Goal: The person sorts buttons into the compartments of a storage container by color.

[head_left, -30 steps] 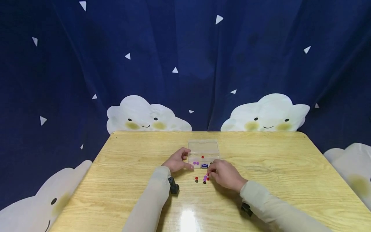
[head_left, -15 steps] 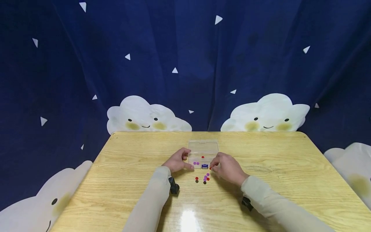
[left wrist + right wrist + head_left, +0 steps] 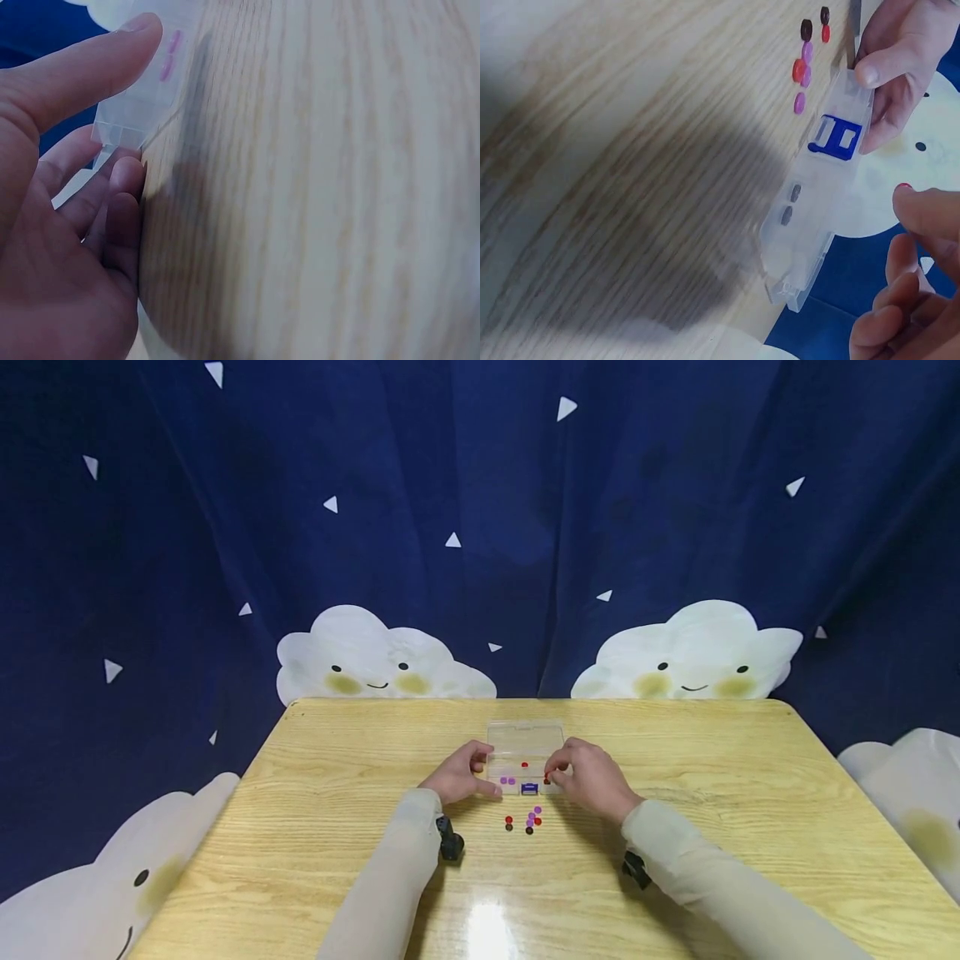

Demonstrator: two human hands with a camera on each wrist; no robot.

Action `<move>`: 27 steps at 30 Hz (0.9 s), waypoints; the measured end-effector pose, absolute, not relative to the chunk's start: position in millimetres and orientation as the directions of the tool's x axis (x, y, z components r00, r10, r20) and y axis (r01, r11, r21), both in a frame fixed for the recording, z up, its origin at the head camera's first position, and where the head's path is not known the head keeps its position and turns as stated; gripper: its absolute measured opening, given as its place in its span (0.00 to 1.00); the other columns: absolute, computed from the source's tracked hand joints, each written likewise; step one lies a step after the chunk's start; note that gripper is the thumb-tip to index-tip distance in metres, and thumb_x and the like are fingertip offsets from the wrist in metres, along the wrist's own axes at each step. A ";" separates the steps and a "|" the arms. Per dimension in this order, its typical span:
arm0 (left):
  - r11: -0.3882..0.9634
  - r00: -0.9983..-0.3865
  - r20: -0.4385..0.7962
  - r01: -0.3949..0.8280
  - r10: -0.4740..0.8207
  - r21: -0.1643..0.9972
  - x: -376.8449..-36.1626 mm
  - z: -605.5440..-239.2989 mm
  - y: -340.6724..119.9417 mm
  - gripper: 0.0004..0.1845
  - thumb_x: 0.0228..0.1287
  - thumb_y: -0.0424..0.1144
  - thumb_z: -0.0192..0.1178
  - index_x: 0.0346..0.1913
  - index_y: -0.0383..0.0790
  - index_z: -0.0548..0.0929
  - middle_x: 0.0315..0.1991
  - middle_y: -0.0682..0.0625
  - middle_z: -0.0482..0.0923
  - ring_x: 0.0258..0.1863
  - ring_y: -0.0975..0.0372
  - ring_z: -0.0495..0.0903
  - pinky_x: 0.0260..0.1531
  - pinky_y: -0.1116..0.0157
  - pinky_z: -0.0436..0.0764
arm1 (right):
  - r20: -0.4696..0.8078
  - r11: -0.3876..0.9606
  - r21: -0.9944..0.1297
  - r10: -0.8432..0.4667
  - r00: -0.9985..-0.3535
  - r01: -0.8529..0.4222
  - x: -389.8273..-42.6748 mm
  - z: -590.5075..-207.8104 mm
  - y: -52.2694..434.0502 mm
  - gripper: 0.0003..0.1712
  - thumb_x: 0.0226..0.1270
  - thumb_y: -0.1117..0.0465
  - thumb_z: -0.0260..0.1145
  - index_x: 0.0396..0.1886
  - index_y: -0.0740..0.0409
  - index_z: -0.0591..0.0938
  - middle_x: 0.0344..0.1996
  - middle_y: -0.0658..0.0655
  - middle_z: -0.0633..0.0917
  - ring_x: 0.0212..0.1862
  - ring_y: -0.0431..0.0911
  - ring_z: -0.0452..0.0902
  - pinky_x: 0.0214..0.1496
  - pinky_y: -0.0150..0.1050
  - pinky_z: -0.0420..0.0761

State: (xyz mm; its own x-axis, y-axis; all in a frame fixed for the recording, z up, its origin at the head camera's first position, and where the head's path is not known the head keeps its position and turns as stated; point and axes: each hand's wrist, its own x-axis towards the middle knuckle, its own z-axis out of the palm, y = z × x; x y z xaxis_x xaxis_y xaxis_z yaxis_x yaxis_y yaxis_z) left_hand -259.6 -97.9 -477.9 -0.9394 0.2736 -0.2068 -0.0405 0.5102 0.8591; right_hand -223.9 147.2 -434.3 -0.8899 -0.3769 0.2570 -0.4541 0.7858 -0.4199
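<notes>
Looking down through the head camera, I see the wooden table [image 3: 337, 827] running away from me toward a dark blue curtain [image 3: 480, 485] printed with smiling clouds, and everything that matters sits near the table's middle. The clear plastic box [image 3: 525, 758] lies there with its lid open toward the far edge; its long axis runs left to right across my view, so one short end faces each hand. My left hand [image 3: 459, 777] grips the left end, thumb on top and fingers curled against the side, which the left wrist view confirms with the thumb [image 3: 82, 64] pressed on the box corner [image 3: 124, 124]. My right hand [image 3: 591, 777] hovers at the right end, fingers drawn narrow, pinching a small red bead [image 3: 547, 777] at the box's right front corner; in the right wrist view only a red speck [image 3: 904, 185] shows at a fingertip. That hand is the nearer one to the right compartments. A blue clasp [image 3: 529, 789] marks the front wall at mid-length. Inside I make out purple beads [image 3: 507, 782] on the left and a red one [image 3: 524, 766] further back. Loose beads [image 3: 527, 821], red, purple and dark, lie on the table just in front of the box, between my wrists.
</notes>
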 end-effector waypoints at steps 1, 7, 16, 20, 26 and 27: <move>0.510 -0.939 -0.207 -0.041 0.274 0.859 -259.5 -477.8 -98.0 0.40 0.49 0.35 0.77 0.67 0.44 0.72 0.52 0.48 0.71 0.49 0.57 0.67 0.50 0.60 0.69 | 0.254 0.788 -0.420 -0.375 -0.892 -0.451 -225.3 -434.5 147.4 0.05 0.60 0.66 0.71 0.29 0.52 0.89 0.29 0.49 0.82 0.34 0.42 0.78 0.38 0.39 0.79; 0.512 -0.937 -0.219 -0.052 0.272 0.857 -259.0 -476.4 -98.7 0.40 0.49 0.36 0.77 0.67 0.45 0.71 0.52 0.48 0.71 0.49 0.57 0.68 0.52 0.60 0.70 | 0.264 0.790 -0.428 -0.355 -0.897 -0.439 -234.3 -435.3 149.7 0.03 0.59 0.65 0.72 0.30 0.53 0.90 0.29 0.50 0.83 0.34 0.43 0.79 0.38 0.40 0.79; 0.520 -0.937 -0.228 -0.059 0.266 0.852 -261.7 -477.3 -99.4 0.40 0.49 0.37 0.78 0.67 0.45 0.71 0.52 0.48 0.71 0.49 0.57 0.68 0.51 0.60 0.70 | 0.269 0.790 -0.423 -0.359 -0.894 -0.444 -243.5 -435.3 148.2 0.03 0.60 0.64 0.71 0.31 0.53 0.90 0.30 0.51 0.83 0.34 0.43 0.77 0.37 0.39 0.78; 0.522 -0.937 -0.227 -0.058 0.266 0.851 -264.0 -480.2 -99.5 0.40 0.48 0.36 0.78 0.67 0.45 0.72 0.51 0.49 0.71 0.49 0.57 0.68 0.50 0.60 0.70 | 0.264 0.786 -0.433 -0.358 -0.896 -0.442 -245.2 -435.5 146.6 0.03 0.61 0.64 0.71 0.32 0.52 0.90 0.30 0.51 0.83 0.34 0.42 0.77 0.37 0.38 0.78; 0.518 -0.937 -0.228 -0.061 0.265 0.853 -264.7 -480.7 -98.3 0.41 0.48 0.36 0.78 0.67 0.45 0.72 0.50 0.49 0.71 0.48 0.57 0.68 0.50 0.60 0.69 | 0.240 0.782 -0.451 -0.359 -0.902 -0.431 -247.9 -436.6 146.1 0.03 0.61 0.63 0.72 0.31 0.51 0.90 0.30 0.50 0.83 0.33 0.41 0.77 0.39 0.40 0.78; 0.518 -0.937 -0.228 -0.061 0.265 0.853 -264.3 -480.2 -97.9 0.40 0.48 0.35 0.78 0.67 0.45 0.72 0.50 0.49 0.71 0.48 0.57 0.68 0.51 0.60 0.69 | 0.234 0.780 -0.456 -0.359 -0.904 -0.428 -248.3 -436.9 146.1 0.03 0.61 0.63 0.72 0.31 0.51 0.90 0.30 0.50 0.83 0.33 0.41 0.77 0.39 0.40 0.78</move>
State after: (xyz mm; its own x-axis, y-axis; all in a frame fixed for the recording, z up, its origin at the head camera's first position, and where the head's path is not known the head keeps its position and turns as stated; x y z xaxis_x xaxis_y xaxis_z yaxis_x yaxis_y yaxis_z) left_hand -264.3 -97.9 -480.2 -0.9370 0.2650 -0.2276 -0.0608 0.5179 0.8533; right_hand -248.3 146.1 -436.9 -0.9036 -0.3589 0.2340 -0.4280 0.7801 -0.4563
